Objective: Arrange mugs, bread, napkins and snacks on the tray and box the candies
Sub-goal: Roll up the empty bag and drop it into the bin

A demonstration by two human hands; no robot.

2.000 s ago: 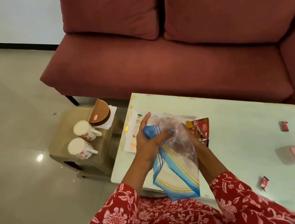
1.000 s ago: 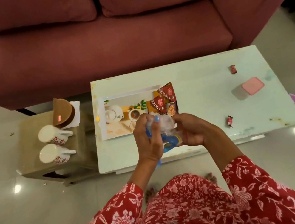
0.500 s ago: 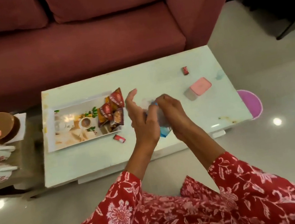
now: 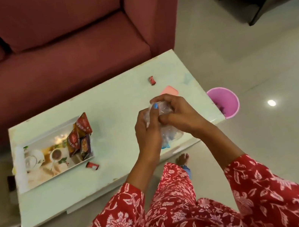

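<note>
Room: a red sofa (image 4: 54, 56) is seen behind a low pale table (image 4: 114, 99), and a shiny floor is seen all around.
Tray: a picture tray (image 4: 41, 174) is laid on the left part of the table, and snack packets (image 4: 81, 139) are stacked at its right end.
Candies: one red candy (image 4: 92, 165) is left just beside the tray's near edge, and another candy (image 4: 152, 80) is left far off near the table's back edge.
Box: a pink box (image 4: 169, 90) is partly hidden behind the hands, so it cannot be told if it is shut.
Bag: a clear plastic bag (image 4: 169, 133) is now squashed into a small ball between the hands.
Left hand: the left hand (image 4: 148, 131) is curled round the bag, with its thumb pressed on top.
Right hand: the right hand (image 4: 176, 112) is wrapped over the bag from the other side.
Bin: a pink bin (image 4: 224, 103) is stood on the floor just past the table's right end.
Change: two seconds ago the bag was held open and long over the tray; now it is crumpled and has been carried to the right side.
Meaning: the bag looks emptied and is likely meant for the bin.
Left to do: mugs, bread and napkins are not on the tray yet, and the candies are not boxed.
</note>
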